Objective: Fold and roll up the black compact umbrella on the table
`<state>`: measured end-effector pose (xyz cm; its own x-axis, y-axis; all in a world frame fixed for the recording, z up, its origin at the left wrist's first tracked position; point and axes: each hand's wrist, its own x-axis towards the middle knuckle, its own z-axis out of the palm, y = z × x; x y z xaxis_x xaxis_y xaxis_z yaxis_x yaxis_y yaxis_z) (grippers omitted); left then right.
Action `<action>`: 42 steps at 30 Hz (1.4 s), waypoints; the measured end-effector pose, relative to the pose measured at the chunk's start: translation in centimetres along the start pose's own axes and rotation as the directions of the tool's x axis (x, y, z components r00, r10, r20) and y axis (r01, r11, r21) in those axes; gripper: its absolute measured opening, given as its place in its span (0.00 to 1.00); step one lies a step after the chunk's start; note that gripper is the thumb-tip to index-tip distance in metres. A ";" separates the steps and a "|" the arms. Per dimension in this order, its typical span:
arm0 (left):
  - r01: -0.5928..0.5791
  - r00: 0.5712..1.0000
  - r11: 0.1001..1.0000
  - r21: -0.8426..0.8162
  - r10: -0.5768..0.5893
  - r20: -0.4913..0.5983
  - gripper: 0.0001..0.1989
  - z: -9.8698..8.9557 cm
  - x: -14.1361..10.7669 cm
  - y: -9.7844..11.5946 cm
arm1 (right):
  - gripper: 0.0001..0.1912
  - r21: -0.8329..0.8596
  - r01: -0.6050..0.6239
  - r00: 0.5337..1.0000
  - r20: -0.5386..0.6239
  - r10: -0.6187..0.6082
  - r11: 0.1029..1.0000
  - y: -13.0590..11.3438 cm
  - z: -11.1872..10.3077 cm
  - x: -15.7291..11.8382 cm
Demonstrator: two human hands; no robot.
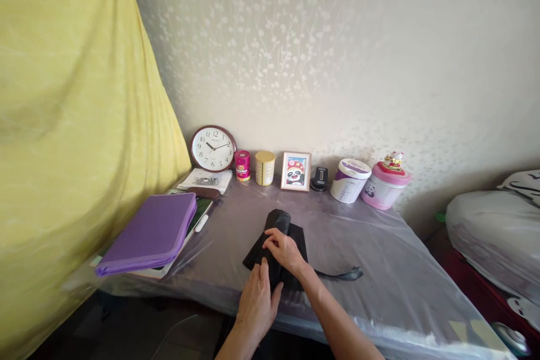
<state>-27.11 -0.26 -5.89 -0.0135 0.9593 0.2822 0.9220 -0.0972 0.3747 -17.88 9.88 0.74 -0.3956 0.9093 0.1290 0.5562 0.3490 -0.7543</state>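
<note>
A bundle of black, slightly shiny fabric (277, 219) lies at the table's near middle, partly rolled, with flat flaps spreading on both sides. From its right side a thin black strap (343, 275) trails over the table. My left hand (256, 299) is at the bundle's near end, its fingers and thumb on either side of the roll. Above it, my right hand (283, 248) reaches across the top, with curled fingers closed on the fabric. The hands hide part of the roll.
A purple zip folder (147, 230) lies left on papers, beside a white pen-like object (201, 223). Along the wall stand a clock (213, 148), a pink can (242, 166), a yellow can (265, 168), a framed panda picture (296, 171) and tubs (350, 181). A yellow curtain (84, 124) hangs left.
</note>
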 end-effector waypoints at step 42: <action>0.033 0.999 0.998 0.062 -0.030 -0.044 0.25 0.2 0.1 0.3 | 0.14 -0.068 -0.378 0.860 -0.396 0.322 0.923 10.5 -4.2 0.9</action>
<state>-26.71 -0.16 -5.94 -0.0582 0.9491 0.3096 0.9433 -0.0492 0.3281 -9.34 15.36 -4.36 0.1289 0.9840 0.1229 0.7130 -0.0059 -0.7011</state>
